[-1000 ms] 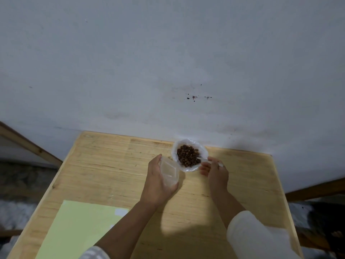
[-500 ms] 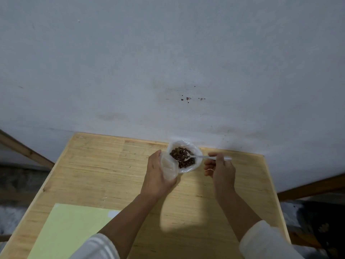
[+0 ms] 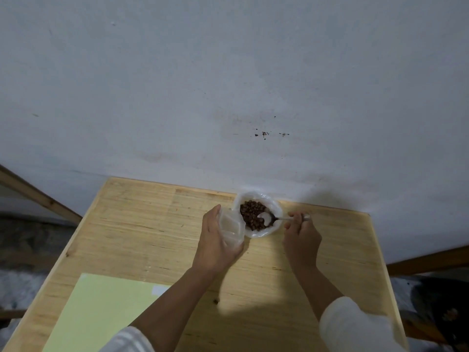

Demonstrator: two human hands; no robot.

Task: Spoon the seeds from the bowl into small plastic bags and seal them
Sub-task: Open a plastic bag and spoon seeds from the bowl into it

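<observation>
Two hands — left hand gripping bag, right hand spoon

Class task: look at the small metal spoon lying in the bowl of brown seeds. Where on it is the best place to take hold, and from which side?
Grip the small metal spoon at the far end of its thin handle, coming from the right. Its scoop lies among the brown seeds in the white bowl, while the handle juts out over the rim to the right, where the right hand pinches it. The left hand holds the clear plastic bag.
</observation>
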